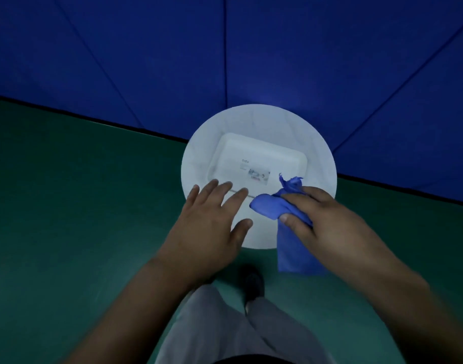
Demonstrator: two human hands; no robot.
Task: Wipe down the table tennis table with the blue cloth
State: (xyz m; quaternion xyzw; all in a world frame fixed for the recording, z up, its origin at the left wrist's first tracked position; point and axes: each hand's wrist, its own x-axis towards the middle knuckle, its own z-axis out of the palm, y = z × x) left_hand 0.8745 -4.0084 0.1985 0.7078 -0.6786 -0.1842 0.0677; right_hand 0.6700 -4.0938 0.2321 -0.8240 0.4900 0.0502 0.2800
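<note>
- A blue padded wall point(251, 48), divided by dark seams into panels, is seen behind the round white table, filling the upper part of the view.
- A green floor point(67, 206) is seen beneath and around the round white table, meeting the wall along a dark line.
- Grey trousers point(225, 332) are seen below the round white table at the bottom of the view, with 1 dark shoe point(252, 285) just above them on the floor.
- The round white table point(264, 127) is taken as the landmark; its top is plain and pale.
- A white rectangular box point(259, 158) with rounded corners is laid on the middle of the round white table; a small label and faint lettering are carried on it, too small to be read.
- The right hand point(322, 216) is held over the near right edge of the round white table, its fingers clenched around the blue cloth.
- The left hand point(209, 222) is held over the near left edge of the round white table, palm down, fingers released and spread, nothing grasped; whether the tabletop is touched cannot be told.
- The blue cloth point(267, 207) is bunched in the right hand at the near right edge of the round white table; 1 end sticks up beside the box, and 1 flat tail hangs down past the table's rim.
</note>
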